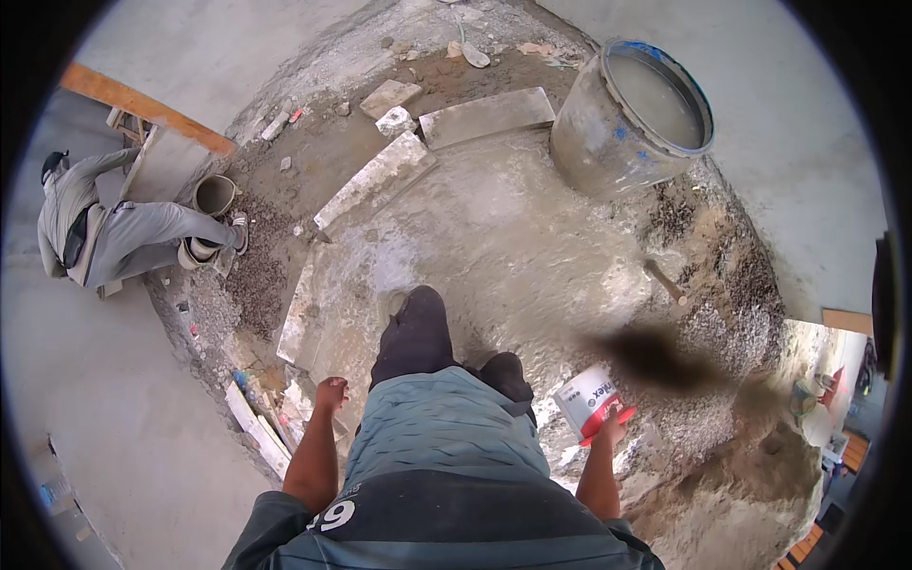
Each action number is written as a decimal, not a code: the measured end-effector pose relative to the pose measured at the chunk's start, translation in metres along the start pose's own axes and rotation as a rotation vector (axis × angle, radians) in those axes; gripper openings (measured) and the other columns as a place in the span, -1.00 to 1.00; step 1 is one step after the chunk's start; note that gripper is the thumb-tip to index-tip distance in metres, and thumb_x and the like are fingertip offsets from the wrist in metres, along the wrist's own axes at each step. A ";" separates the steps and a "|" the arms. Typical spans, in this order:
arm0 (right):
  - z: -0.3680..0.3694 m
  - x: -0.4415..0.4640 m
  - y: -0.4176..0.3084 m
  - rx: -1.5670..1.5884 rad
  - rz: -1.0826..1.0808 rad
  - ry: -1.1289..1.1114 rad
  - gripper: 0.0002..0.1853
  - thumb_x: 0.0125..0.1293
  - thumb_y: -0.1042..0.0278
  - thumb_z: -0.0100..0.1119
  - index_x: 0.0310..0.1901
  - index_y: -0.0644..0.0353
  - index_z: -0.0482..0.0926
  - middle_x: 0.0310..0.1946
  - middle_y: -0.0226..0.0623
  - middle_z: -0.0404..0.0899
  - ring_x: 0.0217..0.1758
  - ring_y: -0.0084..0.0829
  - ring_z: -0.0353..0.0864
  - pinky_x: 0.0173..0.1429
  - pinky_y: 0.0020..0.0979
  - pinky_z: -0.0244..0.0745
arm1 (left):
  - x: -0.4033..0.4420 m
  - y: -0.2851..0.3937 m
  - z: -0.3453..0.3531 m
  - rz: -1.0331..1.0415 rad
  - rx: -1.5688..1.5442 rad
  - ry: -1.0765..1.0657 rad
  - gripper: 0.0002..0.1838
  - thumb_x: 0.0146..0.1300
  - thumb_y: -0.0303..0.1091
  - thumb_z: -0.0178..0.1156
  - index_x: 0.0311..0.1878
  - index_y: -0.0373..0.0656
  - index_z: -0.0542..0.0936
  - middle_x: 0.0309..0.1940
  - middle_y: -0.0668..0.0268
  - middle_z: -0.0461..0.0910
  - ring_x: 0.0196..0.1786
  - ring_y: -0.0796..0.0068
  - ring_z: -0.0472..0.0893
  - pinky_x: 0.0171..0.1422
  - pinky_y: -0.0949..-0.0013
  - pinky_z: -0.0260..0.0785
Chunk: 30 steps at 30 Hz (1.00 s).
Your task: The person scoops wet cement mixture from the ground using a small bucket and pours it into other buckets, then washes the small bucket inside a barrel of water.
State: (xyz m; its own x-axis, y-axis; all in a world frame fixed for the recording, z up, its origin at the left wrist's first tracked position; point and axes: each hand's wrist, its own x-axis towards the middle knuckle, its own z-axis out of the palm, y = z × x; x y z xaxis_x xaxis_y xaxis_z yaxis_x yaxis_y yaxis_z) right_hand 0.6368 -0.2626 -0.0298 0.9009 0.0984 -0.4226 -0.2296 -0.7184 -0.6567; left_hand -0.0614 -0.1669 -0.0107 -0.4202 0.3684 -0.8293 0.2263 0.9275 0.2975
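My right hand (615,429) grips a white and red plastic bucket (581,397) at its red rim, low on my right side. The bucket is tilted, and its inside is hidden from me. Hanging at my left side, my left hand (332,391) has its fingers curled in, with nothing visible in them. Wet grey mortar (494,228) spreads over the ground in front of my legs. Beyond it to the right stands a large drum (594,128), smeared with blue and filled with greyish water.
Concrete blocks (489,116) edge the mortar at the front and left. A short-handled tool (665,282) sticks out at the right, near gravel (736,332). At far left a co-worker (123,228) bends beside buckets (215,195). A dark blur (655,356) covers part of the right side.
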 end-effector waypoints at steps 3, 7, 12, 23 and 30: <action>-0.020 -0.050 0.011 -0.306 0.083 0.094 -0.37 0.16 0.19 0.44 0.24 0.28 0.52 0.09 -0.10 0.62 0.06 -0.22 0.64 0.14 -0.21 0.51 | 0.024 0.045 -0.022 0.087 -0.033 0.049 -0.77 0.27 -0.26 0.20 -0.12 -0.20 0.63 -0.38 0.31 0.67 -0.46 0.46 0.65 -0.46 0.40 0.47; -0.025 -0.072 0.080 -0.388 0.050 0.131 -0.37 0.18 0.25 0.40 0.26 0.33 0.47 0.11 -0.05 0.61 0.09 -0.14 0.64 0.16 -0.19 0.52 | 0.081 0.074 -0.065 0.251 -0.116 0.013 -0.77 0.25 -0.29 0.22 -0.15 -0.26 0.64 -0.38 0.26 0.67 -0.41 0.43 0.66 -0.38 0.40 0.52; 0.011 -0.153 0.056 -0.478 -0.033 0.218 -0.25 0.11 0.04 0.43 0.26 0.34 0.46 0.12 0.02 0.59 0.12 -0.05 0.63 0.24 -0.21 0.49 | 0.131 0.096 -0.127 0.311 -0.126 -0.026 -0.74 0.27 -0.30 0.20 -0.10 -0.29 0.62 -0.33 0.24 0.68 -0.38 0.42 0.66 -0.31 0.39 0.55; 0.067 -0.250 -0.077 -0.727 -0.433 0.031 -0.32 0.17 0.11 0.37 0.30 0.17 0.43 0.08 0.15 0.57 0.10 0.16 0.57 0.14 0.02 0.45 | 0.208 0.069 -0.202 0.051 -0.082 -0.093 -0.70 0.32 -0.15 0.15 0.06 -0.01 0.57 -0.23 0.38 0.68 -0.44 0.50 0.60 -0.42 0.31 0.36; 0.092 -0.189 -0.094 -0.680 -0.787 0.150 -0.67 0.16 0.27 0.31 -0.04 0.12 0.57 -0.20 -0.06 0.66 0.00 -0.02 0.61 0.22 -0.01 0.30 | 0.170 0.101 -0.132 0.113 -0.329 -0.034 -0.81 0.37 -0.19 0.11 -0.04 0.01 0.55 -0.30 0.42 0.63 -0.48 0.55 0.55 -0.47 0.43 0.28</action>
State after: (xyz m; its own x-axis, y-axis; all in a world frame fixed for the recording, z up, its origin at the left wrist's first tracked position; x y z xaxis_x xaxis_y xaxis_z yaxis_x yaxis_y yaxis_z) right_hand 0.4541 -0.1501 0.0547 0.7528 0.6529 0.0830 0.6542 -0.7284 -0.2035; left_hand -0.2256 -0.0027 -0.0595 -0.3777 0.4724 -0.7964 -0.0282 0.8538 0.5198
